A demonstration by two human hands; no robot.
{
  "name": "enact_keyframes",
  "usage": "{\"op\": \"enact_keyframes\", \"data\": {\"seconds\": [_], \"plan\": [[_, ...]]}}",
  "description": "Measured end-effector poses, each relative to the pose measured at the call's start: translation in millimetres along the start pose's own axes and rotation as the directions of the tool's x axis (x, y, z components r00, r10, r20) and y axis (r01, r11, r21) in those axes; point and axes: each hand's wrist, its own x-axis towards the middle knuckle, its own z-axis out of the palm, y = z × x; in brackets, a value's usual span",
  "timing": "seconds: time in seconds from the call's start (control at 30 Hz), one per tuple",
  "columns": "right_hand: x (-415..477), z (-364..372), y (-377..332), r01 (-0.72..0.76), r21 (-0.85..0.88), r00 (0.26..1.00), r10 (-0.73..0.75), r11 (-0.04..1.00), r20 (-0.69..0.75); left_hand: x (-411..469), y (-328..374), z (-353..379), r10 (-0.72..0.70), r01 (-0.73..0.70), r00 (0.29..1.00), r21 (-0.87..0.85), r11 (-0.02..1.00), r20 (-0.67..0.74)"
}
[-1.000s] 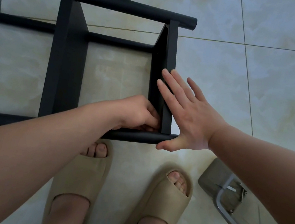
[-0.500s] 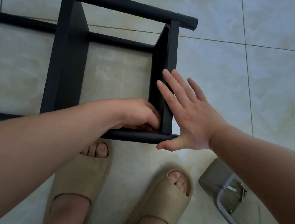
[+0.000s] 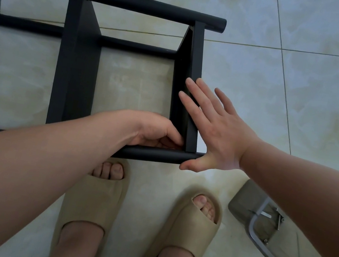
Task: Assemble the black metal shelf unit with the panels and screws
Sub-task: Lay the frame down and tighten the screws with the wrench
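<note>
By the near tube (image 3: 148, 154) of the black shelf unit (image 3: 141, 2), which lies on the floor, the left hand (image 3: 154, 130) curls its fingers into the inner corner of the end panel (image 3: 196, 53); what they hold is hidden. The right hand (image 3: 219, 135), fingers straight, braces the panel's outer face. If that brace slips, the panel may skew and the joint misalign.

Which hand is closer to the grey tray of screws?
Right. The right hand lies flat against the outside of the end panel, up-left of the tray; the left hand sits farther left, inside the frame.
</note>
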Motion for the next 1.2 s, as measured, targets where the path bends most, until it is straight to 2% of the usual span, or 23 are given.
{"op": "enact_keyframes", "data": {"seconds": [0.33,0.63,0.8,1.07,1.2], "plan": [[0.3,1.0,0.2,0.000,0.008,1.000,0.000,1.000,-0.001,2.5,-1.3,-0.5,0.035,-0.033,0.999,0.066,0.997,-0.024],[0.5,0.2,-0.1,0.001,0.004,1.000,-0.001,1.000,-0.005,-0.3,-1.3,-1.4,0.031,-0.031,0.999,0.006,0.999,0.041],[0.6,-0.6,-0.6,0.001,0.006,1.000,-0.001,1.000,-0.006,3.0,-2.7,-0.3,0.128,-0.127,0.992,0.084,0.988,-0.005],[0.5,-2.3,-1.2,-0.002,-0.006,1.000,0.002,1.000,-0.001,2.4,-3.6,-2.7,0.015,-0.015,0.999,0.004,1.000,0.051],[0.5,-2.5,-1.3,-0.005,-0.008,1.000,0.005,1.000,0.010,2.2,-1.7,-0.8,0.042,-0.041,0.997,-0.017,0.999,0.070]]}}
